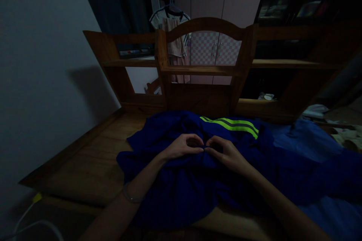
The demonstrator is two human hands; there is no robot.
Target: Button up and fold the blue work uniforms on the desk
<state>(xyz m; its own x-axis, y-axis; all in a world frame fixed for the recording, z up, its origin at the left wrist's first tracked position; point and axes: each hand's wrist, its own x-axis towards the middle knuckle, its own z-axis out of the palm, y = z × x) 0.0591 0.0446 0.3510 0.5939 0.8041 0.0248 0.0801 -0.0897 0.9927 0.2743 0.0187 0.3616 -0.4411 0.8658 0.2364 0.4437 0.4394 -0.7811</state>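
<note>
A dark blue garment (175, 199) with a yellow-green and grey reflective stripe (230, 124) lies spread and creased over the wooden surface. Near its middle, my left hand (185, 146) pinches a bit of the cloth between thumb and fingers. Close beside it, my right hand (223, 151) pinches the same spot, so the fingertips of both hands almost meet. Whatever small part of the garment sits between the fingertips is too dark to make out. A thin bracelet (131, 196) circles my left wrist.
Behind the garment stands a wooden headboard with shelves (198, 69). A pale wall (51, 83) closes off the left side. Lighter blue fabric (308, 139) lies at the right. A white cable (25, 214) with a yellow end is at the lower left. Clothes (175, 34) hang behind the shelves.
</note>
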